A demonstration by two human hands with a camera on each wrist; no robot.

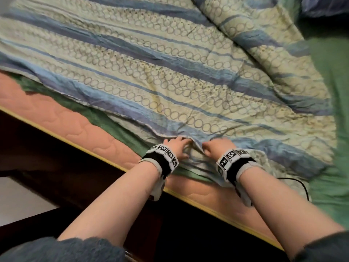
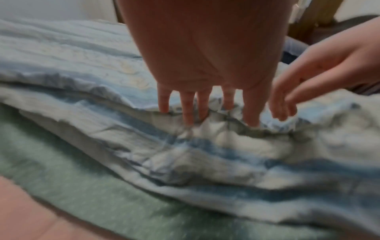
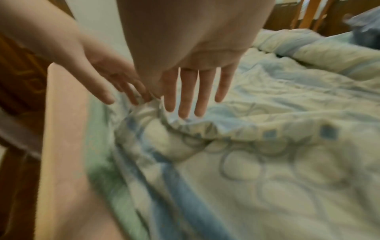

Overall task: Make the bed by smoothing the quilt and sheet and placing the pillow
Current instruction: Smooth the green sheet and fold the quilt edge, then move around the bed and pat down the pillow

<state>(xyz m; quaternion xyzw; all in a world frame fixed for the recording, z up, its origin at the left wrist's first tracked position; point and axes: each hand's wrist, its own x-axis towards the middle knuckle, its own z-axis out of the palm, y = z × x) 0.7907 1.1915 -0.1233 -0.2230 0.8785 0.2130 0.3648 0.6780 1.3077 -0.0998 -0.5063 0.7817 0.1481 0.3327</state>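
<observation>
The quilt [image 1: 170,72], pale green with blue stripes and rings, lies spread over the bed, bunched at the right. Its near edge is folded into a ridge [image 2: 205,154] [image 3: 267,162]. My left hand [image 1: 176,148] [image 2: 205,104] has straight fingers with the tips pressing into that ridge. Just to its right, my right hand [image 1: 215,146] [image 3: 185,97] also has straight fingers, laid over the same fold. Neither hand holds anything. The green sheet [image 1: 332,91] [image 2: 82,194] shows under the quilt along the near edge and at the right.
The pink quilted mattress [image 1: 56,118] with yellow piping juts out past the sheet above the dark wooden bed frame [image 1: 56,167]. A black cable [image 1: 300,183] lies by my right wrist. A dark blue soft shape [image 1: 324,6] sits at the far right corner. Wooden rails [image 3: 308,16] stand behind.
</observation>
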